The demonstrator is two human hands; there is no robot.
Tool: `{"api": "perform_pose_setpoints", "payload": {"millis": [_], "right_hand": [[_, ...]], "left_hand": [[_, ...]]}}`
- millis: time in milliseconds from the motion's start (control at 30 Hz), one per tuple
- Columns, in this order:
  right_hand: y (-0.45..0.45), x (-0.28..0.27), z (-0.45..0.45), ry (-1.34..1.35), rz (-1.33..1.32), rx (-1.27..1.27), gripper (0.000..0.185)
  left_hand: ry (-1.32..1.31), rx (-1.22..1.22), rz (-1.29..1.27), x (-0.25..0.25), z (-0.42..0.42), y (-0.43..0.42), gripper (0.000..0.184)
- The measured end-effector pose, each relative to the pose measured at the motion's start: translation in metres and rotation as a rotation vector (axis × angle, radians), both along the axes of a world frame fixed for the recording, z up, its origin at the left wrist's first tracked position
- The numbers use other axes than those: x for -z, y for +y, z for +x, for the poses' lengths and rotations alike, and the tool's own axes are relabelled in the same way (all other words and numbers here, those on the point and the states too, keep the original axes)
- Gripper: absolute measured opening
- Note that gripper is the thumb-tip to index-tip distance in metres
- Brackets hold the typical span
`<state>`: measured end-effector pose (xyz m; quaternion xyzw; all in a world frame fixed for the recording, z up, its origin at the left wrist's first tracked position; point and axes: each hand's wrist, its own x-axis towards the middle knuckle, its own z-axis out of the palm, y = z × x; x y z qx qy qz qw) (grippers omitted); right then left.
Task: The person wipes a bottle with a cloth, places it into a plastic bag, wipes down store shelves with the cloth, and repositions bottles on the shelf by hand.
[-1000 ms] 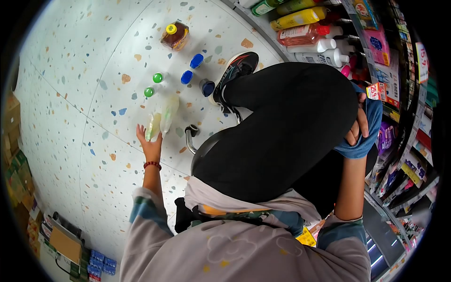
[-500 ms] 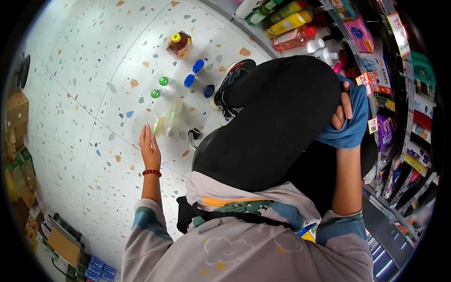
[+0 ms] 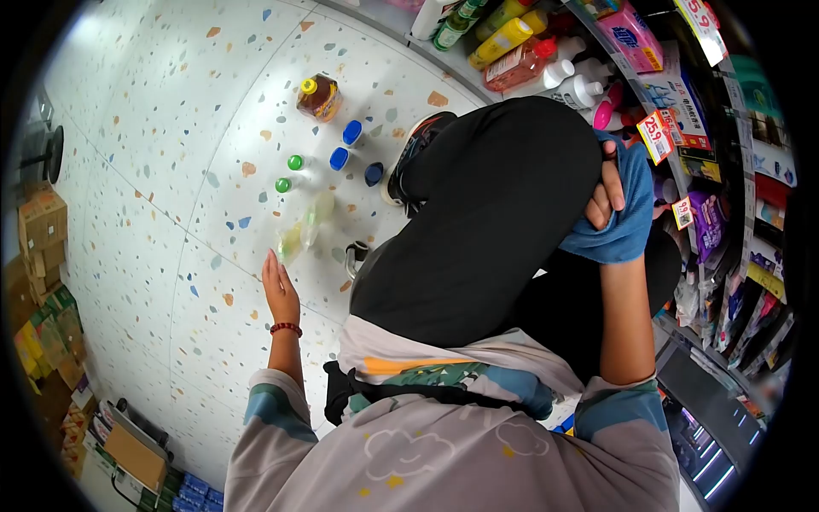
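Note:
My left hand [image 3: 280,288] is held over the speckled floor [image 3: 222,341], fingers extended and nothing in it. Just beyond its fingertips lie two clear packs with pale yellow-green contents, one nearer [image 3: 289,244] and one farther [image 3: 317,218]. My right hand [image 3: 606,192] grips a blue cloth [image 3: 627,205] beside my knee. Past the packs stand two green-capped bottles [image 3: 295,162], several blue-capped containers [image 3: 351,132] and a brown bottle with a yellow cap [image 3: 319,98].
Shelves on the right hold bottles [image 3: 520,64], a pink pack [image 3: 630,38] and price tags [image 3: 655,136]. A metal stool leg [image 3: 352,259] is beside my leg. Cardboard boxes [image 3: 43,224] are stacked at the far left.
My left hand has drawn back slightly from the packs, and its fingers are closer together. The view has shifted. The blue cloth stays in my right hand.

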<state>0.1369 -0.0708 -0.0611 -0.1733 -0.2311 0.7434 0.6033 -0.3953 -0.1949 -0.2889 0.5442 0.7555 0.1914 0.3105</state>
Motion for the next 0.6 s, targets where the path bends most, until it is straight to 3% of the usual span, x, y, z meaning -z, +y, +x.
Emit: {"api": "perform_pose_setpoints", "payload": {"millis": [67,133,233,500,600], "right_hand": [[0.003,0.004,0.002,0.070,0.025,-0.053,0.049],[0.005,0.002,-0.001,0.064,0.025,-0.048,0.048],[0.004,0.001,-0.004,0.060,0.005,-0.033,0.049],[0.007,-0.011,-0.018,0.011,-0.104,0.034,0.037],[0.007,-0.021,-0.023,-0.036,-0.220,0.064,0.037]], "left_hand": [[0.007,0.010,-0.015,0.002,-0.002,-0.005,0.046],[-0.183,-0.149,-0.059,-0.003,0.003,-0.008,0.057],[-0.163,-0.153,-0.029,-0.009,0.005,-0.002,0.070],[0.002,-0.035,-0.155,-0.006,-0.001,0.019,0.066],[-0.071,-0.142,-0.115,-0.012,0.004,0.019,0.074]]}}
